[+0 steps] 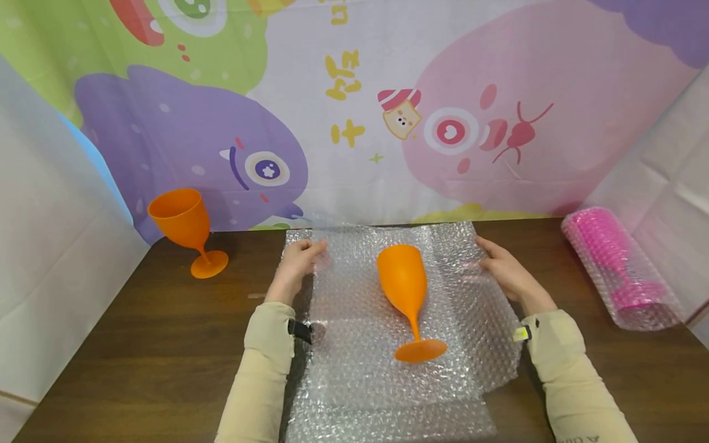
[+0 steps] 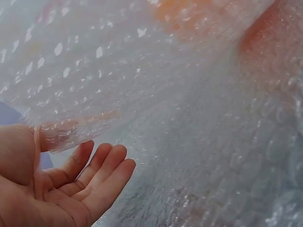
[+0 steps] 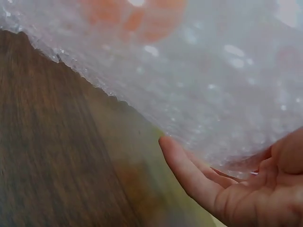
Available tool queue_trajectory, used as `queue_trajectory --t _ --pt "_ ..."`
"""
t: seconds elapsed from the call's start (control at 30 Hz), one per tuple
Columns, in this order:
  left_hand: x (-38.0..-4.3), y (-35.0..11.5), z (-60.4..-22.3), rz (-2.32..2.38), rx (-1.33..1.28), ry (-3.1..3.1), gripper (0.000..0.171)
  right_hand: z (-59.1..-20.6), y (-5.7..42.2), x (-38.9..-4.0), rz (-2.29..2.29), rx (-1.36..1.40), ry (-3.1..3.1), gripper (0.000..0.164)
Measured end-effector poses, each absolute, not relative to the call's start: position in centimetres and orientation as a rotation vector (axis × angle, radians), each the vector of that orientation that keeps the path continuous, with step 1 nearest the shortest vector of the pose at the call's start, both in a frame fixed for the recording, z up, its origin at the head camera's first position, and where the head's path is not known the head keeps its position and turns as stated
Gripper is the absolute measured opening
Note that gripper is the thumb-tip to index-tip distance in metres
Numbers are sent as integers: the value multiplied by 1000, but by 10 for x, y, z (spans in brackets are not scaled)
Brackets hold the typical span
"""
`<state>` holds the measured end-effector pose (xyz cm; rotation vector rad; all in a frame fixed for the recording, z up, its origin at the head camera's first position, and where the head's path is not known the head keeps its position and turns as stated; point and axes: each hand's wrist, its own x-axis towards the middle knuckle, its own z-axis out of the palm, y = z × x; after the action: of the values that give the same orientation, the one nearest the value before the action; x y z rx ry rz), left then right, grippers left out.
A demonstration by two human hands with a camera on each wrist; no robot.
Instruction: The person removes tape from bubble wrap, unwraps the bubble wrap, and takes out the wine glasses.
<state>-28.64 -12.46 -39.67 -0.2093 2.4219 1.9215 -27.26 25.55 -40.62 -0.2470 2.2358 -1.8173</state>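
Note:
An orange goblet lies on its side on a sheet of bubble wrap, its foot toward me. At the sheet's left side my left hand pinches the edge; in the left wrist view the wrap's corner runs between the thumb and the loosely bent fingers. My right hand holds the right edge, which is lifted off the table. Thumb and fingers have the film between them in the right wrist view. Through the wrap, the goblet shows as a blurred orange patch.
Another orange goblet stands upright at the back left of the dark wooden table. A pink goblet wrapped in bubble wrap lies at the right. Behind them hangs a cartoon-printed cloth, with pale panels at both sides.

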Motion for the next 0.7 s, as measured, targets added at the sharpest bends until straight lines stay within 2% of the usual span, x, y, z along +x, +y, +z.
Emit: queue_trajectory --t 0.3,0.7 --pt "-284 -132 -389 1961 -204 2381 35 -404 257 -273 -1717 -283 2328 65" --pt "-279 -148 -369 2177 -172 2265 21 -400 256 -272 -1669 -281 2396 64"
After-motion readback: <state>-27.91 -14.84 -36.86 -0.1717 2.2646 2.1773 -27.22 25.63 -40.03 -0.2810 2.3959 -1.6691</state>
